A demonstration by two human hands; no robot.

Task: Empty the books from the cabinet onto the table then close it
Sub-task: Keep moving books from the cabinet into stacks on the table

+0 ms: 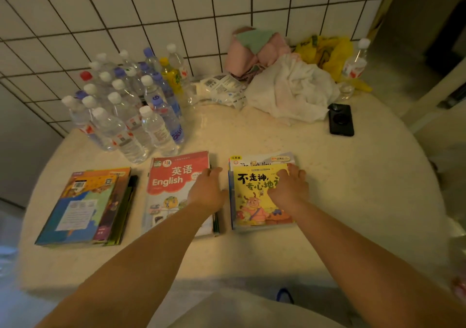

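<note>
Three stacks of books lie on the round cream table (327, 201). The left stack (83, 209) has a blue and orange back cover on top. A red English textbook (174, 184) tops the middle stack. A yellow picture book (254, 199) tops the right stack. My left hand (208, 191) rests between the middle and right stacks, fingers along the right edge of the English book. My right hand (290, 189) lies on the yellow book's upper right part, fingers bent over it. No cabinet is in view.
Several water bottles (126, 105) crowd the back left of the table by the tiled wall. A white cloth (290, 93), pink clothing (252, 50), a yellow bag (325, 52), a lone bottle (355, 67) and a black phone (341, 119) sit at the back right.
</note>
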